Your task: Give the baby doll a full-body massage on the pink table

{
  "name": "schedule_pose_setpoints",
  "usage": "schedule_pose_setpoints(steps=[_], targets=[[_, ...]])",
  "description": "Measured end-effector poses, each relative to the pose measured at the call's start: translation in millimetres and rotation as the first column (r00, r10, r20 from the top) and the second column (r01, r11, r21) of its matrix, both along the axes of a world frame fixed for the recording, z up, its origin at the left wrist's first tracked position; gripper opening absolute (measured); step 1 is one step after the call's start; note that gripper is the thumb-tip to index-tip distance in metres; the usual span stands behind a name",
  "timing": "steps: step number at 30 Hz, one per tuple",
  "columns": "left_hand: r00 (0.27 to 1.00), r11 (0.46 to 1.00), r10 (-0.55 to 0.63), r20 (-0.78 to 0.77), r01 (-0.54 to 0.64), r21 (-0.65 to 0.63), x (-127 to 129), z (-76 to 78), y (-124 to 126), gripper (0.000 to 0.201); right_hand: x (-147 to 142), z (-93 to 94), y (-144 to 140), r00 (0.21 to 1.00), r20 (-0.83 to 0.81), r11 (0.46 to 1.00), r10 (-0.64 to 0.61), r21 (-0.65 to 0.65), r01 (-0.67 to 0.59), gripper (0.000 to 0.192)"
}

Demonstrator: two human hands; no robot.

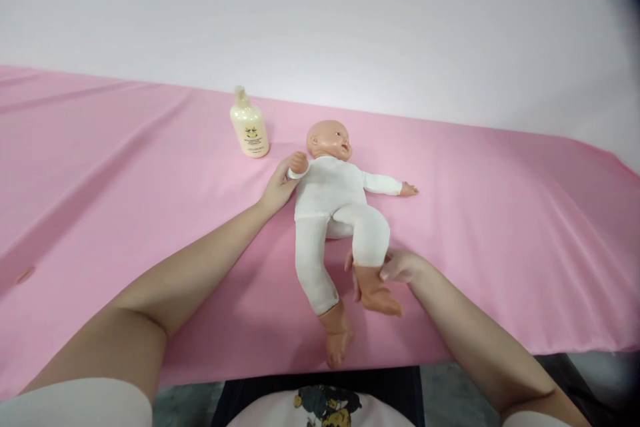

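Note:
A baby doll [330, 190] with a white cloth body lies on its back, its head pointing away from me and turned to the right. My left hand [281, 185] is closed at the doll's bent arm, by its small fist; part of my fingers is hidden behind the arm. Lower down, my right hand [403, 265] wraps around the doll's lower leg from behind, just above the foot [375, 290]. That leg is bent and looks raised off the cloth. The doll's other leg stretches toward the near table edge, and its other arm reaches out to the right.
A cream pump bottle [251, 130] with a printed label stands upright behind my left hand. Pink cloth [480, 213] with some folds covers the table. A small reddish-brown object [25, 275] lies at the far left. Behind the table rises a white wall [350, 27].

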State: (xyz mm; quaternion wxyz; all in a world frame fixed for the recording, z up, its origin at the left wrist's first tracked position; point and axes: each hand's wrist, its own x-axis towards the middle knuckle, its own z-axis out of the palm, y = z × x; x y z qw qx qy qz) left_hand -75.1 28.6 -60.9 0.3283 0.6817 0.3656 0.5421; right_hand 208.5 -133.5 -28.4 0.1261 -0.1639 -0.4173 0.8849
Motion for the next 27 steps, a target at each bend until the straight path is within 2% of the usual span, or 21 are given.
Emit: schedule_pose_setpoints(steps=[2,5,8,10,14,18,22,27], targets=[[0.994,0.996,0.033,0.103,-0.023,-0.091,1,-4.0,4,0.055,-1,3.1,-1,0.99,0.056,0.988,0.133,0.075,-0.137,0.063],[0.973,0.983,0.091,0.211,-0.053,-0.177,1,-10.9,10,0.046,-4,4.3,-2,0.953,0.224,0.946,0.205,0.203,-0.251,0.05],[0.951,0.97,0.128,0.283,-0.061,-0.236,0,-15.7,16,0.046,-6,1.9,-2,0.927,0.306,0.927,0.219,0.231,-0.295,0.04],[0.942,0.966,0.138,0.306,-0.06,-0.252,-1,-17.0,18,0.056,-6,0.4,-2,0.923,0.304,0.918,0.236,0.243,-0.314,0.041],[0.94,0.958,0.148,0.307,-0.059,-0.281,-2,-17.2,20,0.072,-7,1.0,0,0.91,0.273,0.865,0.312,0.315,-0.391,0.044],[0.938,0.96,0.168,0.304,-0.085,-0.266,-3,-19.0,20,0.067,-6,4.3,0,0.911,0.281,0.876,0.303,0.294,-0.382,0.054],[0.94,0.972,0.159,0.302,-0.096,-0.212,-2,-21.9,22,0.055,-5,2.3,0,0.928,0.172,0.908,0.331,0.21,-0.363,0.066],[0.952,0.979,0.178,0.248,-0.147,-0.139,0,-18.9,18,0.051,1,-16.6,1,0.893,-0.103,0.898,0.438,0.087,-0.431,0.068]])
